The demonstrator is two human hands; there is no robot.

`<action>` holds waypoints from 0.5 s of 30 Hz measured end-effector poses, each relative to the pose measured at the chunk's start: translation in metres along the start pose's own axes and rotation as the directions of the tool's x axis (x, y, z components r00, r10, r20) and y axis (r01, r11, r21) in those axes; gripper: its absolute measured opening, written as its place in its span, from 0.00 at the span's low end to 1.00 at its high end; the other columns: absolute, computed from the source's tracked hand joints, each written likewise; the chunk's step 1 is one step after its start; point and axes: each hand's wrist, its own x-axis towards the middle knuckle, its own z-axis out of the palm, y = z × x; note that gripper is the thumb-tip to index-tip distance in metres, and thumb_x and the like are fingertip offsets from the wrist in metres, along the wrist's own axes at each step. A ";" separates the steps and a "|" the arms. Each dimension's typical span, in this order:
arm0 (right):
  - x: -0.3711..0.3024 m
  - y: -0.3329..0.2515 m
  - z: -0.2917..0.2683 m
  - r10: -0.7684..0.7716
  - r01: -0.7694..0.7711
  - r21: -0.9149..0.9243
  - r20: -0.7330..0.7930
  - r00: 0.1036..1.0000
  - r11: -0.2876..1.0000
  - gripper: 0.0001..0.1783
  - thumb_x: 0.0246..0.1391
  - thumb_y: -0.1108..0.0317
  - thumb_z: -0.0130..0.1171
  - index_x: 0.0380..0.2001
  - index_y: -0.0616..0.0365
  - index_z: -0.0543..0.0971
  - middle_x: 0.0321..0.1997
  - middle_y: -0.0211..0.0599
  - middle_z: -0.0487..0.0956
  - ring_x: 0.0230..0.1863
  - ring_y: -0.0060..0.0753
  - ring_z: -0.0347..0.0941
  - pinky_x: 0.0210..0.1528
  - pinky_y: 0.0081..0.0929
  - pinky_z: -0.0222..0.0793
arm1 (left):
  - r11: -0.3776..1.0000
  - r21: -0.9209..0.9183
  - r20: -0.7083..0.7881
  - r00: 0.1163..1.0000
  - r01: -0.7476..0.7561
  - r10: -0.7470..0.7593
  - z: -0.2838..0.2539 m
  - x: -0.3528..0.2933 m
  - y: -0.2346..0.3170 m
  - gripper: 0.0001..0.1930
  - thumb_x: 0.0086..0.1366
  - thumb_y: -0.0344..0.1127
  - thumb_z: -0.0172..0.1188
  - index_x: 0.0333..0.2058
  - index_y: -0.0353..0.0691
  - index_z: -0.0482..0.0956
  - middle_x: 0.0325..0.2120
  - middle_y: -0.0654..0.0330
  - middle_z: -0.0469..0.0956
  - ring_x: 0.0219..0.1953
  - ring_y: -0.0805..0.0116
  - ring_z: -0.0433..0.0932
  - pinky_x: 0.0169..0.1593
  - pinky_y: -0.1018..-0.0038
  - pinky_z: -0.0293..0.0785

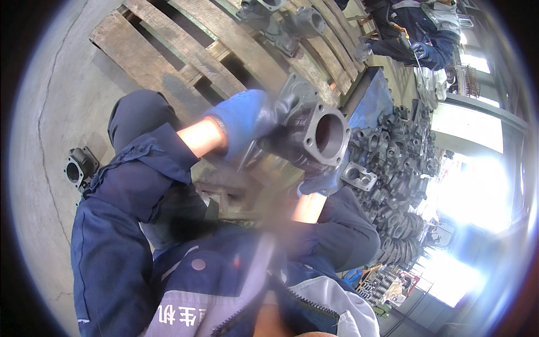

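A dark grey cast metal housing (301,128) is held up in front of me. Its round bore, ringed by a flange with bolt holes, faces right, and a second flange juts out at its top. My left hand (254,117), in a blue glove with dark fingers, is closed on the housing's left side. Under the lower right part is my right hand (323,183), also gloved in blue; it supports the housing from below, and most of its fingers are hidden behind the casting. A smaller flanged casting (359,177) with two holes shows just beyond the right hand.
Ahead lies a wooden pallet (168,39) bearing several castings (281,28). A large heap of castings (393,163) fills the right side, beside a blue metal panel (373,98). Another casting (81,167) sits on the floor at left. A co-worker (426,33) holds a tool at the upper right.
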 end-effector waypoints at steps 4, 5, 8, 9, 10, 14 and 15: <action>-0.001 -0.007 0.006 -0.003 0.003 0.005 -0.001 1.000 1.000 0.24 0.62 0.54 0.53 0.55 0.59 0.72 0.38 0.36 0.78 0.34 0.23 0.74 0.35 0.20 0.70 | 0.990 -0.106 0.066 0.993 -0.092 0.099 -0.008 0.004 -0.008 0.32 0.72 0.57 0.35 0.40 0.29 0.74 0.32 0.43 0.72 0.38 0.48 0.73 0.43 0.61 0.70; 0.000 -0.007 0.007 -0.002 0.002 0.006 -0.001 1.000 1.000 0.24 0.62 0.54 0.53 0.54 0.59 0.72 0.38 0.35 0.78 0.34 0.23 0.74 0.35 0.20 0.70 | 0.987 -0.124 0.071 0.991 -0.100 0.109 -0.010 0.005 -0.010 0.31 0.72 0.56 0.34 0.41 0.29 0.73 0.33 0.43 0.71 0.39 0.48 0.73 0.44 0.61 0.69; 0.001 -0.005 0.008 -0.012 0.012 0.003 -0.001 1.000 1.000 0.24 0.63 0.53 0.52 0.54 0.59 0.72 0.37 0.35 0.77 0.33 0.23 0.73 0.34 0.19 0.70 | 0.982 -0.154 0.079 0.989 -0.111 0.124 -0.013 0.008 -0.013 0.29 0.72 0.54 0.34 0.44 0.30 0.71 0.37 0.44 0.69 0.42 0.49 0.71 0.46 0.61 0.68; 0.002 -0.003 0.008 -0.016 0.016 0.003 -0.001 1.000 1.000 0.24 0.63 0.53 0.52 0.54 0.59 0.72 0.37 0.35 0.77 0.32 0.23 0.73 0.34 0.19 0.70 | 0.979 -0.167 0.082 0.988 -0.116 0.131 -0.014 0.008 -0.014 0.28 0.72 0.53 0.34 0.45 0.30 0.70 0.38 0.45 0.69 0.43 0.50 0.70 0.47 0.61 0.67; 0.003 -0.002 0.009 -0.018 0.018 0.001 -0.001 1.000 1.000 0.24 0.63 0.53 0.52 0.54 0.59 0.73 0.37 0.34 0.77 0.32 0.22 0.73 0.33 0.19 0.70 | 0.976 -0.180 0.087 0.987 -0.118 0.136 -0.015 0.009 -0.015 0.28 0.72 0.53 0.34 0.46 0.30 0.69 0.39 0.45 0.68 0.44 0.50 0.69 0.48 0.61 0.67; 0.007 0.005 0.009 -0.028 0.028 0.002 0.000 1.000 1.000 0.24 0.64 0.52 0.51 0.53 0.59 0.73 0.35 0.34 0.77 0.30 0.22 0.73 0.32 0.18 0.69 | 0.966 -0.228 0.101 0.984 -0.122 0.148 -0.018 0.011 -0.020 0.26 0.73 0.50 0.33 0.50 0.31 0.66 0.45 0.47 0.65 0.49 0.52 0.67 0.51 0.62 0.65; 0.008 0.007 0.010 -0.029 0.029 0.001 0.006 1.000 1.000 0.24 0.64 0.51 0.50 0.53 0.59 0.73 0.35 0.33 0.77 0.30 0.22 0.73 0.32 0.18 0.69 | 0.963 -0.241 0.104 0.983 -0.123 0.152 -0.019 0.011 -0.021 0.25 0.73 0.50 0.33 0.51 0.31 0.65 0.46 0.47 0.64 0.50 0.52 0.66 0.52 0.62 0.64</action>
